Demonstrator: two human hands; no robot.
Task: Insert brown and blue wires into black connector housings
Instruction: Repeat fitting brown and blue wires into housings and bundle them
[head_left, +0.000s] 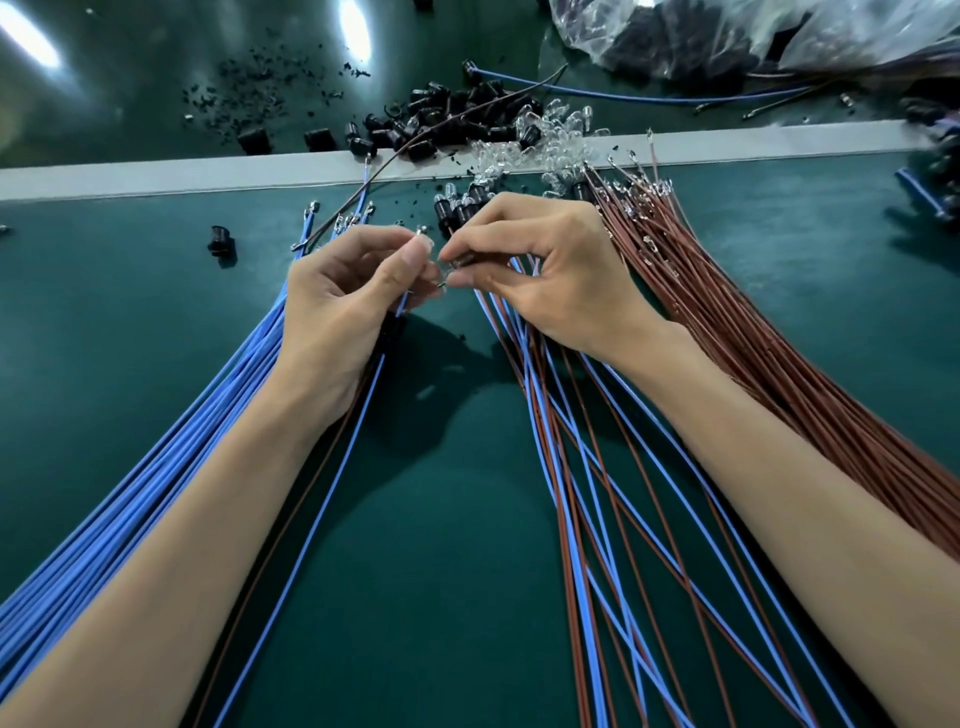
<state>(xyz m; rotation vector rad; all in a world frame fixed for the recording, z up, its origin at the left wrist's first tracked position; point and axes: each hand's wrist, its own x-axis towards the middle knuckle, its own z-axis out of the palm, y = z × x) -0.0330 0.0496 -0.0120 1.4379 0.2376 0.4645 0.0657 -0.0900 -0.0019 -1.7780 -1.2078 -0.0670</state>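
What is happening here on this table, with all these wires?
A person works over a green mat. The left hand pinches a wire end tipped with a metal terminal; the right hand pinches a small part close to it, too hidden to name. Blue wires lie at the left, brown wires at the right, black housings behind.

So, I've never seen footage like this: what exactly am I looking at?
No machine here: a person's two bare hands, filmed by one camera worn on the head, looking down. On the green bench mat lie a bundle of blue wires on the left, a bundle of brown wires on the right, and mixed brown-and-blue wires between. Farther back sit a pile of small black plastic connector housings and clear little bulbs. The left hand pinches a thin blue wire; the right hand pinches a small dark piece, mostly hidden, probably a housing.
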